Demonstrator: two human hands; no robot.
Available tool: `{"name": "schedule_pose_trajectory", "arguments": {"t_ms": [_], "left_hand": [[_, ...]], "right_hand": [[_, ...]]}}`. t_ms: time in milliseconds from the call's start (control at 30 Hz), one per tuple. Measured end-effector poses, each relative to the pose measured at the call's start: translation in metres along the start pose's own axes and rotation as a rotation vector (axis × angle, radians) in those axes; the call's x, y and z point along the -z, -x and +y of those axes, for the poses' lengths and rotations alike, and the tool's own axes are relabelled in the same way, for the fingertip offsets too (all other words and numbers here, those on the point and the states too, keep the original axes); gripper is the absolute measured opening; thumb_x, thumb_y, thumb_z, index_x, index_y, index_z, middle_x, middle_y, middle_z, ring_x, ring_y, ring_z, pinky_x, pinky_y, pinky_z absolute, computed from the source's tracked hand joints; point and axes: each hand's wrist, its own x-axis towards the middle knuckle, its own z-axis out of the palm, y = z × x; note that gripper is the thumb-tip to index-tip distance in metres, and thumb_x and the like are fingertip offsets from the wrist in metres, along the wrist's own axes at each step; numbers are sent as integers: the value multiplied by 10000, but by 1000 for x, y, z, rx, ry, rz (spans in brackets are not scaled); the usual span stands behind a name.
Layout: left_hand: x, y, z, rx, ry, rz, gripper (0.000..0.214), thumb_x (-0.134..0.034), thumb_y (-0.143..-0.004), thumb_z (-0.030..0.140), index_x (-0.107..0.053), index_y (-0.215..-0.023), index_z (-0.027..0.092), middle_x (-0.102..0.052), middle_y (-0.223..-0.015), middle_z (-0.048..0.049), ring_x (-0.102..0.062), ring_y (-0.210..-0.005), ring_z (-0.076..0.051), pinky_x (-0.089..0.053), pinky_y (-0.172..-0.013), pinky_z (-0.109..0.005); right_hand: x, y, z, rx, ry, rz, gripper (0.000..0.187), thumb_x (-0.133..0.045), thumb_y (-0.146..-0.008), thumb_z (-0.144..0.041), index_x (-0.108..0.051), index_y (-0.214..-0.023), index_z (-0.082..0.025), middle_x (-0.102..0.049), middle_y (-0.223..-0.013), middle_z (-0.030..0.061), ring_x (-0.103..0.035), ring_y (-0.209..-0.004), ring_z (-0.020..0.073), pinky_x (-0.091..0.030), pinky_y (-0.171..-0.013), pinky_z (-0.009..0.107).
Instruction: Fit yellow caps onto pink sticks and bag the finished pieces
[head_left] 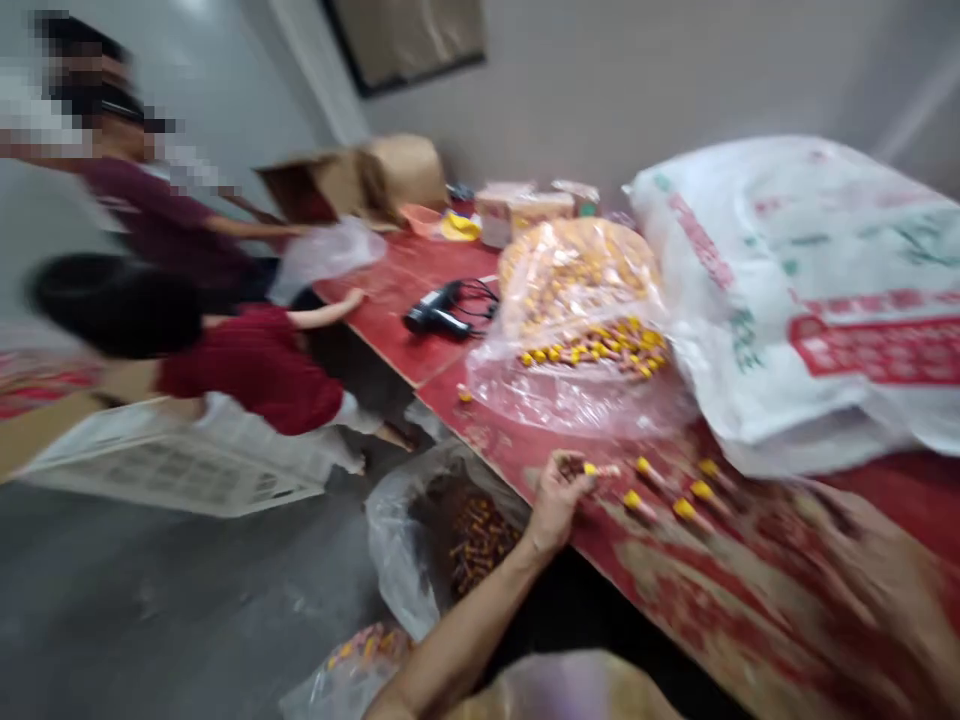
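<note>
My left hand (pixel 559 500) reaches over the table edge, its fingers pinched on a small yellow-tipped tube (pixel 592 470). Several similar tubes (pixel 660 490) lie in a loose row to its right on the red patterned tabletop (pixel 390 320). A clear plastic bag (pixel 577 340) holds a large heap of them farther along the table. A blurred shape at the right edge looks like my right hand (pixel 877 570), but its fingers cannot be made out. An open bag of brown sticks (pixel 480 540) sits below the table edge, near my left wrist.
A large white printed sack (pixel 795 290) lies on the table's right side. A black hair dryer (pixel 439 310) with its cord lies on the table. Two co-workers (pixel 187 310) stand beyond the table's left edge, near a cardboard box (pixel 352 180) and a white crate (pixel 172 460).
</note>
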Motion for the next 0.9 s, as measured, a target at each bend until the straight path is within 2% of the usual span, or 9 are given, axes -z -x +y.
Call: {"name": "schedule_pose_trajectory", "arguments": {"t_ms": [67,133,233,333,400,500,633,767,900], "left_hand": [[-8,4,-8,66,-28,-106,353,-812,-574,281,-583,-806,147,-580,-758,27,-546,-641,-77,-462,-615,-200],[-16,12,-16,127,-56,-210,294,-797,-617,272,-607,-799,141,-602,-764,20,-564,-672,-81,-468,-662,-205],[-24,29,-24,193,-98,-302,253,-777,-653,274,-650,-828,143,-636,-778,9,-565,-655,-83,-463,-641,-201],[-28,42,-29,200,-162,-308,237,-771,-659,281,-693,-841,152,-666,-793,-4,-586,-684,-100,-470,-672,-211],[-28,48,-32,190,-221,-293,242,-741,-693,299,-716,-890,160,-691,-855,-26,-618,-776,-135,-483,-745,-238],[-27,56,-38,193,-286,-311,284,-624,-790,296,-700,-1030,165,-704,-959,-56,-636,-883,-174,-489,-823,-283],[-28,64,-51,155,-374,-415,331,-508,-810,171,-660,-1104,161,-696,-1042,-65,-632,-979,-190,-482,-903,-318],[-33,69,-61,46,-600,-651,400,-449,-776,74,-663,-1103,162,-693,-1052,-74,-635,-980,-197,-486,-919,-344],[-35,64,-53,-82,-738,-600,384,-470,-783,83,-653,-1116,144,-692,-1030,-95,-637,-963,-208,-496,-894,-343]], "right_hand": [[-3,39,-11,-113,-115,-100,302,-452,-936,-424,-635,-1058,-218,-682,-1005,86,-650,-900,176,-526,-780,279],[-14,57,-33,-118,-277,-206,343,-459,-917,-430,-645,-1081,-192,-677,-1051,91,-641,-956,213,-516,-831,335],[-29,60,-64,-76,-339,-273,322,-479,-916,-365,-629,-1158,-216,-649,-1128,80,-596,-1050,217,-476,-904,354],[-36,58,-80,6,-317,-320,318,-457,-927,-291,-604,-1202,-231,-634,-1135,79,-573,-1075,208,-461,-927,357],[-43,60,-83,56,-295,-326,315,-428,-934,-264,-594,-1196,-207,-636,-1103,92,-591,-1021,200,-481,-886,346],[-58,71,-83,74,-208,-237,287,-411,-935,-270,-605,-1115,-158,-647,-1046,121,-615,-937,206,-496,-819,339],[-64,85,-80,-15,-85,-202,297,-405,-936,-324,-636,-989,-145,-671,-961,120,-634,-867,204,-487,-773,312],[-36,78,-72,-159,142,-502,338,-399,-929,-352,-674,-873,-164,-689,-824,87,-644,-745,192,-446,-655,271],[-19,56,-63,-282,577,-763,332,-417,-883,-298,-683,-791,-122,-681,-755,155,-662,-736,272,-382,-578,292]]}}
